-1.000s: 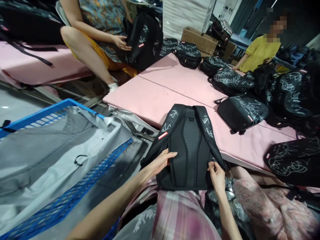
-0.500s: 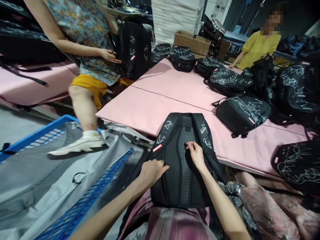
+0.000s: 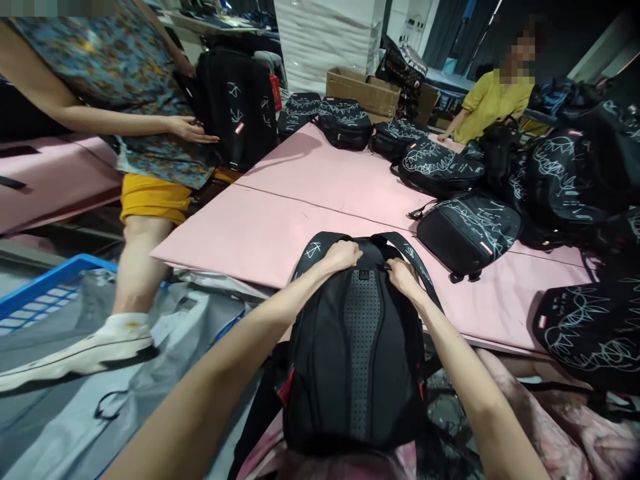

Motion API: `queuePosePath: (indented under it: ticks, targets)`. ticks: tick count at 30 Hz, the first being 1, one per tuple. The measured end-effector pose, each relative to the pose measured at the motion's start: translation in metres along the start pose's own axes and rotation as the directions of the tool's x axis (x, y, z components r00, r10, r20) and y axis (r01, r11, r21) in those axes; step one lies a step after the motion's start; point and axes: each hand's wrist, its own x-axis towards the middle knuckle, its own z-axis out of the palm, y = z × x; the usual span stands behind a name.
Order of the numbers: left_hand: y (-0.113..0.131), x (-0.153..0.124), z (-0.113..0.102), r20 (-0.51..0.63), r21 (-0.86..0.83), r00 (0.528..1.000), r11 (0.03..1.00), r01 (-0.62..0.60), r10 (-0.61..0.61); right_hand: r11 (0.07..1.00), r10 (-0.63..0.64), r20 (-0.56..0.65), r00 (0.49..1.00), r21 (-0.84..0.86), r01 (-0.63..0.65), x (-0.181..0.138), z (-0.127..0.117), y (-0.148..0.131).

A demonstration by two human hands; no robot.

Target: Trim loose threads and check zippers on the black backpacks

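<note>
A black backpack (image 3: 357,360) with white scribble print lies back-panel up across my lap, its top resting on the edge of the pink table (image 3: 280,233). My left hand (image 3: 343,255) is curled over the top edge of the backpack by the left shoulder strap. At the top right, where the other strap starts, my right hand (image 3: 403,277) grips the backpack with its fingers closed.
Several more black printed backpacks (image 3: 467,230) lie on the table's far and right side. A person in a patterned top and yellow shorts stands at left holding a backpack (image 3: 235,107), one foot in the blue crate (image 3: 45,293) lined with grey plastic. Another person in yellow sits at the back right.
Both my hands have moved up from the backpack's middle to its top edge. The backpack has come closer onto my lap. The person at left has stepped further along.
</note>
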Motion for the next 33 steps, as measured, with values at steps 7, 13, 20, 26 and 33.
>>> queuePosePath:
  ticks: [7,13,20,26,33]
  targets:
    - [0.001,0.025,0.003,0.198,0.084,0.975,0.993,0.082,-0.097,0.970,-0.244,0.125,0.962,0.036,0.242,-0.012,-0.015,-0.018]
    - [0.014,0.016,0.024,0.136,0.104,0.969,0.976,0.193,-0.206,0.885,-0.466,0.059,0.883,0.026,0.465,-0.076,-0.014,-0.037]
    - [0.008,-0.049,0.028,0.101,-0.030,0.994,0.999,-0.026,0.029,0.928,-0.341,-0.039,0.939,0.144,0.343,-0.117,0.002,-0.007]
    - [0.012,-0.108,0.077,0.051,0.016,0.994,0.995,-0.100,0.099,0.935,-0.259,0.014,0.966,0.256,0.247,-0.154,0.048,0.026]
    - [0.009,-0.099,0.084,0.039,0.027,0.992,0.993,-0.118,0.117,0.916,-0.131,-0.021,0.991,0.381,0.129,-0.156,0.052,0.019]
